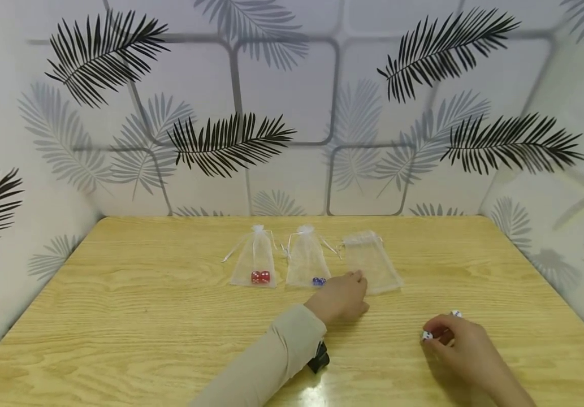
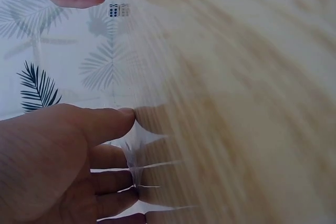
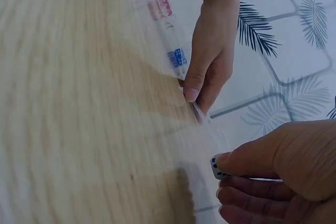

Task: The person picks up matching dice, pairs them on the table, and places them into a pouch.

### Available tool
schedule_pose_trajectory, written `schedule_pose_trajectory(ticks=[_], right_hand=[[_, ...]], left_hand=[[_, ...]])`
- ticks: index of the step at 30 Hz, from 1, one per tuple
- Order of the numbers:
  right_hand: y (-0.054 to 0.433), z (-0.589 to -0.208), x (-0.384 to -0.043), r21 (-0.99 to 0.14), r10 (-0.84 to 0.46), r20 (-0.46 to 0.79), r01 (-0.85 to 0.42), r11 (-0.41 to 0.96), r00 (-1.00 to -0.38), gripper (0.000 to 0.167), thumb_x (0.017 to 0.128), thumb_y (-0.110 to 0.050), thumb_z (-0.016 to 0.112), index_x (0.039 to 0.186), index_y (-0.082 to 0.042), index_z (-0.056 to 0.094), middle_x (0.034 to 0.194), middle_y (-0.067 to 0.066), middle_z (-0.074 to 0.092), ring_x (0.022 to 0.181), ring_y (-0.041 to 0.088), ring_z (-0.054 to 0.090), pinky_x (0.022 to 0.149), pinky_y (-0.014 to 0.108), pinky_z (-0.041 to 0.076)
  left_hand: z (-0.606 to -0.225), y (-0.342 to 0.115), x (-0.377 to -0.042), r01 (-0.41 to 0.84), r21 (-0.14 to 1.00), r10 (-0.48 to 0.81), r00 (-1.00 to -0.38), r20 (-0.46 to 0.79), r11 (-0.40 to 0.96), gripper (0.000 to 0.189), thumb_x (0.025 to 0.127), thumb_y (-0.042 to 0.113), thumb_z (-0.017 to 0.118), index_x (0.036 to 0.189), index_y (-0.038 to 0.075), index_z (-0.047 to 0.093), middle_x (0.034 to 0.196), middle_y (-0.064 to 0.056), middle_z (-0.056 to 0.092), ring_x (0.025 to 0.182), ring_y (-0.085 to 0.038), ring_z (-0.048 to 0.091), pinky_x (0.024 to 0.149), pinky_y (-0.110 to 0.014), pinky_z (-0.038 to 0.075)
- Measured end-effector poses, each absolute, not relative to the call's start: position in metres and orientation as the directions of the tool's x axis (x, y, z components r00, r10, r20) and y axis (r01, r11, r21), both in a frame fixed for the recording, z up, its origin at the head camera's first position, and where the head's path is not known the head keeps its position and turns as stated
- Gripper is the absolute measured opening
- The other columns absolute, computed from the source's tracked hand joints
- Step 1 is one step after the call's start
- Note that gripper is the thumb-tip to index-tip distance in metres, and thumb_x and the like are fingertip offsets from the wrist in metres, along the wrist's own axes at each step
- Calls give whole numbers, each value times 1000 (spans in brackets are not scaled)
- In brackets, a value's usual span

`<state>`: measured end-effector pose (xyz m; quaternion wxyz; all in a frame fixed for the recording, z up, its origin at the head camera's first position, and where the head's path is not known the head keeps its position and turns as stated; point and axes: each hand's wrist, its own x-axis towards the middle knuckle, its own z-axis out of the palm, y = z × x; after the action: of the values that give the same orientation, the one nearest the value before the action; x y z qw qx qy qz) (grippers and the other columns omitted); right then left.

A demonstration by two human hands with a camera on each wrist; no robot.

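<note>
My right hand (image 1: 462, 345) pinches a white die (image 1: 427, 335) between thumb and fingertips; its blue and red dots show in the left wrist view. A second white die (image 1: 456, 314) sits on the table just beyond that hand. My left hand (image 1: 342, 297) reaches to the flat sheer drawstring bag (image 1: 375, 265) on the right, fingertips down at its near left edge and overlapping it. In the left wrist view, the thumb (image 2: 113, 121) and fingers are spread apart along the tabletop.
Two more sheer bags lie to the left: one holds red dice (image 1: 260, 277), the other blue dice (image 1: 319, 281). A wooden table (image 1: 119, 328) meets a leaf-patterned wall (image 1: 292, 186) at the back. A black strap device (image 1: 319, 359) shows under the left sleeve (image 1: 271, 356).
</note>
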<state>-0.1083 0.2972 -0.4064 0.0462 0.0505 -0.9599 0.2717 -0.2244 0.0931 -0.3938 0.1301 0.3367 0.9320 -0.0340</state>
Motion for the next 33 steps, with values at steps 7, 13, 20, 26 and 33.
schedule_pose_trajectory(ticks=[7,13,20,26,33], right_hand=[[272,-402,-102,-589,-129,71,-146,795,-989,8,83,-8,70,90,-9,67,78,-5,64,66,-2,53,58,20,47],[257,-401,-99,-623,-156,19,-134,771,-988,7,83,-9,68,91,-10,67,76,-5,62,65,-2,51,58,20,45],[247,-405,-98,-636,-208,-2,-159,755,-978,11,82,-8,69,92,-9,66,76,-5,61,66,-1,50,58,19,45],[241,-408,-101,-618,-226,-6,-174,767,-974,13,81,-7,71,92,-10,66,79,-6,60,68,-1,50,59,19,45],[241,-410,-102,-595,-241,-3,-192,780,-971,15,79,-5,73,92,-10,66,80,-6,61,69,-1,50,60,18,46]], left_hand=[[-392,90,-226,644,55,634,-729,-258,763,57,98,40,48,147,14,36,157,0,26,143,-14,28,113,-24,31],[-391,88,-226,651,62,645,-726,-239,756,56,98,39,50,146,13,38,156,-1,29,143,-14,29,112,-24,32],[-394,87,-227,652,67,648,-729,-221,755,55,97,38,51,145,13,40,155,-1,31,142,-14,31,111,-24,33],[-392,87,-226,643,55,637,-737,-226,763,56,97,39,52,145,13,40,155,0,31,142,-14,31,111,-24,33],[-392,88,-226,634,65,630,-741,-231,770,56,97,39,52,145,14,40,155,0,31,142,-14,31,112,-23,32]])
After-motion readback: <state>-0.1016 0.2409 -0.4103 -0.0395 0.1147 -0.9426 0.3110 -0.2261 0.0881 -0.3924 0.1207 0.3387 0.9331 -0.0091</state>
